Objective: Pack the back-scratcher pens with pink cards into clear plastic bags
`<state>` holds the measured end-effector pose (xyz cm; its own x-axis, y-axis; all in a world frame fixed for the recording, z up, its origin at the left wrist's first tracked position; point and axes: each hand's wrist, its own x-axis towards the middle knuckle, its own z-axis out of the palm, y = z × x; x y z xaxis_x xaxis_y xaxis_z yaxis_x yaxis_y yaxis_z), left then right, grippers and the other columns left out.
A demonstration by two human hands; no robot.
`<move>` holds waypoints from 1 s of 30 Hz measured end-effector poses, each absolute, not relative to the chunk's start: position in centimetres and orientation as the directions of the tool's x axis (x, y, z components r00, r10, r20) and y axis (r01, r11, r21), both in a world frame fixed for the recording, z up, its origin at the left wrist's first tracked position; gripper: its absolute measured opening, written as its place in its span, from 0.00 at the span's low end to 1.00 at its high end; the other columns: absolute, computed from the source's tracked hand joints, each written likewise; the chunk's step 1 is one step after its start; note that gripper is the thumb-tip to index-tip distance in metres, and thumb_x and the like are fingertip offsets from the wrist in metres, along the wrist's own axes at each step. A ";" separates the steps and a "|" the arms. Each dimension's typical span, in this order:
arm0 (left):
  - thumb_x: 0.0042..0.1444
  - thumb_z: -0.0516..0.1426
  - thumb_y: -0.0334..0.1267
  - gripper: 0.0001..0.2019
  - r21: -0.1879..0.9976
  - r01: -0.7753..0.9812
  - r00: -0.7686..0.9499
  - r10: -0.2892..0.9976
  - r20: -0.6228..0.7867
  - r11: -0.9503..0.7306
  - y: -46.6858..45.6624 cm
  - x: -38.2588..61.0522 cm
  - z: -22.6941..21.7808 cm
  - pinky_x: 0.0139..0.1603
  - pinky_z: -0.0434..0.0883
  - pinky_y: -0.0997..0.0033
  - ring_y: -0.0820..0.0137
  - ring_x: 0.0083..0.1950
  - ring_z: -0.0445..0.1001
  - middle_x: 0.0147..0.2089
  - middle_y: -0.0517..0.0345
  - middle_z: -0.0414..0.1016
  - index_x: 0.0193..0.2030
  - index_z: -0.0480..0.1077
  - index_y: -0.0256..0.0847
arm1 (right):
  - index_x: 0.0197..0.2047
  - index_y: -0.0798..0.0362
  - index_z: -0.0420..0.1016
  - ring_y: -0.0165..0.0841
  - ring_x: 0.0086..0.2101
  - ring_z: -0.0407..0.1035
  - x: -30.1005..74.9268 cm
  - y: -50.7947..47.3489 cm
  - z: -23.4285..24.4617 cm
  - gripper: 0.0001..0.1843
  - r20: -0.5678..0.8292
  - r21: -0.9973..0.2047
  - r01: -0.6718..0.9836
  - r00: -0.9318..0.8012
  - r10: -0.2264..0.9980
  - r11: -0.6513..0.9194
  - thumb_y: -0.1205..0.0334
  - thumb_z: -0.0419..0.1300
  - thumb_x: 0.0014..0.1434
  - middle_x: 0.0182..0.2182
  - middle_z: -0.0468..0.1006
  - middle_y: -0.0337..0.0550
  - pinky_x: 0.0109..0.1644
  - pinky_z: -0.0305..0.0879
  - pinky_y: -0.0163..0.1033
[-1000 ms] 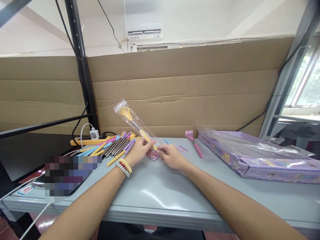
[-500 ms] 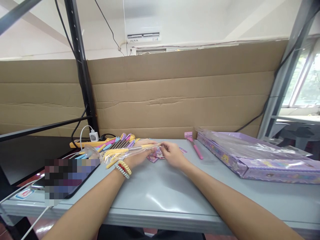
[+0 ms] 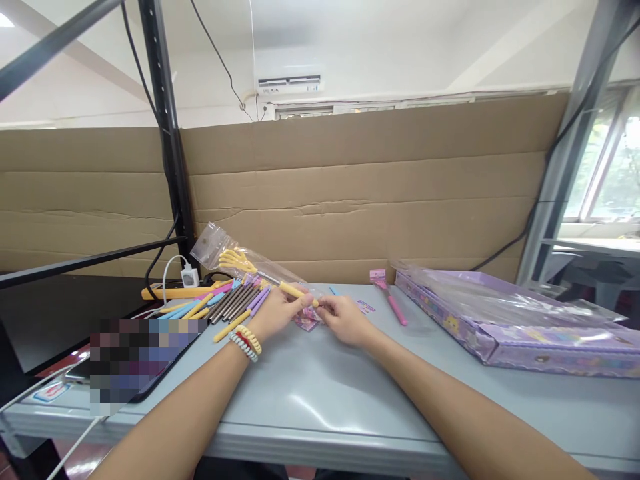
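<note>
A yellow back scratcher (image 3: 237, 261) with a hand-shaped head and metal shaft lies inside a clear plastic bag (image 3: 213, 243), tilted up to the left. My left hand (image 3: 277, 312), wearing beaded bracelets, is closed around its handle. At the handle's lower end, my right hand (image 3: 344, 319) pinches the end of the back scratcher and bag. Small pink printed cards (image 3: 306, 323) lie under my hands, partly hidden. Left of them rests a pile of back scratchers (image 3: 230, 303) in several colours.
A pink back scratcher (image 3: 390, 300) with a card on its head lies to the right. Beyond it sits a purple printed box (image 3: 540, 350) with plastic bags (image 3: 505, 293) on top. At left are a phone-like device (image 3: 150, 380), a charger (image 3: 189, 275) and a black shelf post (image 3: 167, 133).
The bagged back scratcher has swung up, its hand-shaped head now raised at the upper left. My right hand has shifted slightly down to the handle's end. The view has tilted a little.
</note>
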<state>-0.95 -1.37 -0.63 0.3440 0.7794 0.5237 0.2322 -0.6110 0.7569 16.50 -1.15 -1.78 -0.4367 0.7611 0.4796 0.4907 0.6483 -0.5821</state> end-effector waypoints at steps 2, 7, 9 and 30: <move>0.52 0.55 0.50 0.16 0.757 0.243 0.333 0.785 0.523 -0.607 -1.4 -1.0 -0.7 0.23 0.64 0.77 0.76 0.23 0.65 0.24 0.61 0.66 0.30 0.69 0.36 | 0.25 0.54 0.67 0.26 0.21 0.52 16.6 -1.1 -1.9 0.10 0.482 -0.580 0.487 -0.441 0.757 0.653 0.63 0.48 0.53 0.18 0.62 0.34 0.26 0.48 0.32; 0.52 0.55 0.49 0.15 0.765 0.249 0.327 0.795 0.511 -0.594 -1.3 -1.0 -0.9 0.22 0.64 0.78 0.75 0.24 0.67 0.23 0.61 0.68 0.30 0.70 0.37 | 0.23 0.54 0.66 0.26 0.21 0.52 16.5 -1.1 -1.9 0.10 0.480 -0.582 0.485 -0.442 0.757 0.652 0.63 0.49 0.53 0.18 0.61 0.34 0.26 0.47 0.32; 0.51 0.56 0.49 0.15 0.770 0.233 0.322 0.795 0.515 -0.593 -1.4 -0.9 -0.8 0.22 0.64 0.78 0.75 0.24 0.68 0.24 0.60 0.69 0.29 0.70 0.37 | 0.22 0.54 0.65 0.26 0.21 0.51 16.5 -1.1 -1.9 0.11 0.488 -0.588 0.476 -0.437 0.756 0.654 0.63 0.49 0.53 0.17 0.59 0.34 0.26 0.47 0.32; 0.53 0.57 0.47 0.16 0.950 -0.203 0.439 0.845 0.306 -0.238 -1.2 -1.4 -0.5 0.29 0.70 0.71 0.70 0.27 0.73 0.28 0.51 0.76 0.34 0.68 0.32 | 0.27 0.58 0.73 0.22 0.18 0.49 17.0 -1.4 -1.2 0.17 0.322 -0.863 0.111 -0.632 0.705 0.494 0.51 0.57 0.52 0.15 0.59 0.32 0.21 0.46 0.32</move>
<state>-1.36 -1.18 -0.49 0.4386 0.8451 0.3058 -0.2029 -0.2383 0.9498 17.01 -1.38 -1.22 -0.6319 0.7048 0.3223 0.1108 0.4937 -0.8625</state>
